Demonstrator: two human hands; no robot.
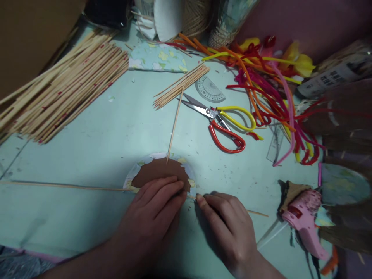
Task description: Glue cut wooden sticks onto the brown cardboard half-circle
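Note:
A brown cardboard half-disc (pixel 157 170) with a floral fabric rim lies on the table, its curved side facing away from me. My left hand (pixel 158 203) presses on its lower part with the fingers close together; the thumb is mostly hidden. A long bamboo stick (pixel 66 186) runs along the straight edge, passes under my left hand and comes out beyond my right hand. That stick is pinched by my right hand (pixel 225 219) just right of the half-disc. Another thin stick (pixel 175 124) points away from me, its near end over the cardboard.
Scissors (pixel 213 112), a protractor (pixel 209 88) and a small bundle of sticks (pixel 181 85) lie beyond the half-disc. A large stick pile (pixel 69 89) is at left. Pipe cleaners (pixel 261 85) tangle at the right, above a pink glue gun (pixel 303 217).

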